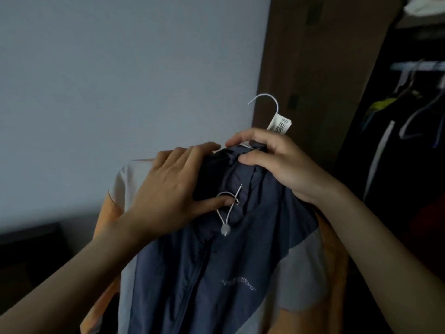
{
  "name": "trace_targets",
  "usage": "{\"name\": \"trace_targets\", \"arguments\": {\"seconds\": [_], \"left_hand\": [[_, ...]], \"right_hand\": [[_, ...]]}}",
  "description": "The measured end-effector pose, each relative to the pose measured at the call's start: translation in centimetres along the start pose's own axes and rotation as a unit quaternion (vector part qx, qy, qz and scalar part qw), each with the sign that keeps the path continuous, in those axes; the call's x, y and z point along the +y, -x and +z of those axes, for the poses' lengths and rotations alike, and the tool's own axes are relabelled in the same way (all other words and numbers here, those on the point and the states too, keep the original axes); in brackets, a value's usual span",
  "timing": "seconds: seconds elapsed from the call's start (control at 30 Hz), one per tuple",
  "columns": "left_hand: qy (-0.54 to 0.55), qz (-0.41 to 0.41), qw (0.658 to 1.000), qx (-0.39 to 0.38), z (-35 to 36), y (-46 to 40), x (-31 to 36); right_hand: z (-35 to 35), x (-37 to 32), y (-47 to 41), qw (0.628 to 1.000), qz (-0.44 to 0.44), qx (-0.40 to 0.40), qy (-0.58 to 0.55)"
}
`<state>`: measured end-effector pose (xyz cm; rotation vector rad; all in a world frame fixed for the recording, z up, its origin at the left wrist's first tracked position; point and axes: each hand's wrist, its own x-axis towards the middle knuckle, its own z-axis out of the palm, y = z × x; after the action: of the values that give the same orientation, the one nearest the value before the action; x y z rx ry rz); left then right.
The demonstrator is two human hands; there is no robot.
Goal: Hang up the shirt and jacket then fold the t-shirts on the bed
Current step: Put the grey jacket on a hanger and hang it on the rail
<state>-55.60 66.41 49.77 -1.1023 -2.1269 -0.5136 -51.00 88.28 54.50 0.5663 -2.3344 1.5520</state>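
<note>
My forearms come in from the bottom corners, closest to the lens, w/ the navy, grey and orange zip-front nylon jacket (216,273) hanging between them, its long axis running straight down from collar to hem toward 6 o'clock. My left hand (168,189) lies mostly flat on the jacket's left shoulder, fingers spread and fairly straight, thumb pressing the dark fabric by the white elastic drawcord w/ toggle (227,213) — touching and smoothing, not closed round anything. My right hand (277,162) is curled at the collar, thumb and fingers pinching the navy fabric right at the neck of the white wire hanger w/ barcode tag (269,109); whether it also grips the wire underneath I can't tell. The hook rises from that grip toward 12–1 o'clock and opens to the left. The silver closet rail (419,66) w/ dark clothes on hangers sits at roughly 2 o'clock from the hook, well apart, inside the dark wardrobe past the brown wooden door panel (313,68). So the right hand is the nearer one; I'd judge the carry goes up and rightward, prob w/ the hook turned to catch the rail. Jacket looks seated on the hanger, not yet hung.
</note>
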Motion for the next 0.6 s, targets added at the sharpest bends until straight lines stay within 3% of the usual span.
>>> {"name": "trace_targets", "arguments": {"seconds": [0.17, 0.27, 0.37, 0.6], "left_hand": [[-0.017, -0.005, 0.996, -0.088, 3.1, -7.4, 2.1], [0.12, -0.015, 0.983, -0.141, 5.1, -10.5, 3.5], [0.304, 0.018, 0.934, -0.189, 6.7, -12.8, 4.6], [0.451, 0.114, 0.852, -0.24, 11.1, -16.3, 7.5]], "right_hand": [[-4.3, 0.5, 0.1, 0.994, -0.035, 0.019, 0.106], [-6.1, 0.6, 0.6, 0.979, -0.062, 0.056, 0.184], [-7.6, 0.9, 1.8, 0.952, -0.067, 0.112, 0.278], [-9.6, 0.6, 5.8, 0.917, 0.043, 0.205, 0.341]]}}
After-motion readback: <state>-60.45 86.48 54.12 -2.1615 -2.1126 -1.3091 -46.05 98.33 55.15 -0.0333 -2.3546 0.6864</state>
